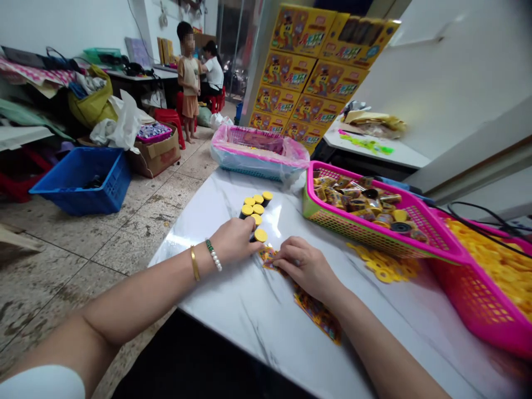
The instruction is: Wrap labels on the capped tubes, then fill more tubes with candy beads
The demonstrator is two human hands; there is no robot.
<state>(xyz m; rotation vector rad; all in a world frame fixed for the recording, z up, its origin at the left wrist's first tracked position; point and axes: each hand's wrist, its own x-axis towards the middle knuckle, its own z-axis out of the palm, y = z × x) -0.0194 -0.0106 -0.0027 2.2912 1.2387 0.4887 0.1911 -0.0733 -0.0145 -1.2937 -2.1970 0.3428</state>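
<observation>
My left hand, with a bracelet and bangle at its wrist, is closed round a small dark cylinder with a yellow cap. Several more yellow-capped cylinders stand upright in a cluster just beyond its knuckles. In a pinch, my right hand has hold of the far end of a colourful printed strip, close to the capped cylinder. The strip's near part lies on the white marbled table, running under my right hand and beside the forearm.
At right, a pink-and-green basket holds wrapped cylinders. Loose yellow rings lie below it, beside a pink basket of yellow pieces. A plastic-lined basket stands at the table's far edge, before stacked yellow boxes. Two people are in the background.
</observation>
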